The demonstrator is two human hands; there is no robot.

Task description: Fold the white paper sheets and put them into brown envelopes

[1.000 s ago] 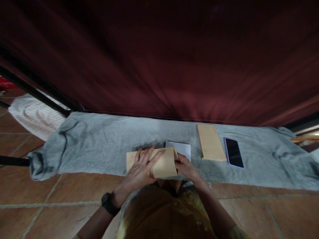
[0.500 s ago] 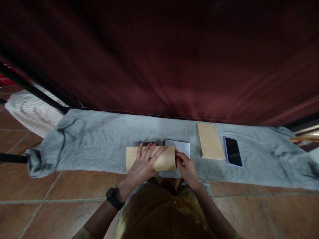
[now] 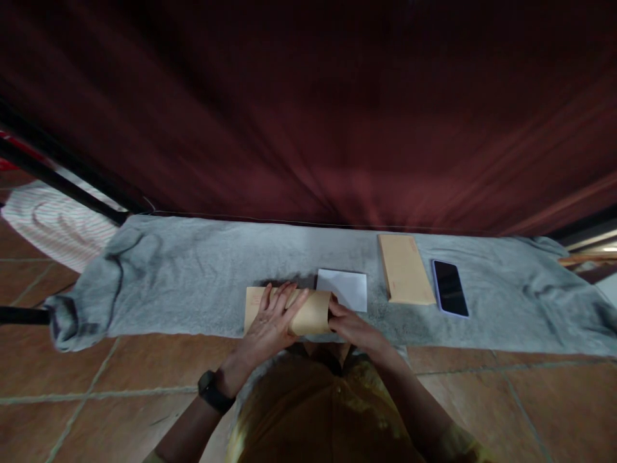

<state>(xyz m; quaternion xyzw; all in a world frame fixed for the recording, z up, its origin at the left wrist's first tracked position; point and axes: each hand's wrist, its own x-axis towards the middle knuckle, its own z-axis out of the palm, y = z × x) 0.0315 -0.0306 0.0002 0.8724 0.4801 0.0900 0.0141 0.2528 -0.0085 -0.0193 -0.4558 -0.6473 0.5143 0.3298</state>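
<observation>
A brown paper envelope [image 3: 315,314] lies across the near edge of the grey cloth, its right end bulging open. My left hand [image 3: 270,321] rests on top of it, open, with the fingers spread over the paper. The fingers of my right hand [image 3: 354,326] reach into the envelope's open right end. The envelope hides those fingertips, so whether they grip anything cannot be seen. Just behind my right hand lies a white rectangular sheet or card [image 3: 343,289], flat on the cloth.
Another brown envelope [image 3: 407,269] lies to the right, beside a phone [image 3: 450,289] with a dark screen. The grey cloth [image 3: 193,270] covers a long, narrow surface. Behind it hangs a dark red curtain [image 3: 308,141]. Black bars [image 3: 62,183] stand at the left.
My right hand has moved slightly left, and its fingers now reach further into the envelope's mouth. More of the white sheet shows. My left hand stays on the envelope.
</observation>
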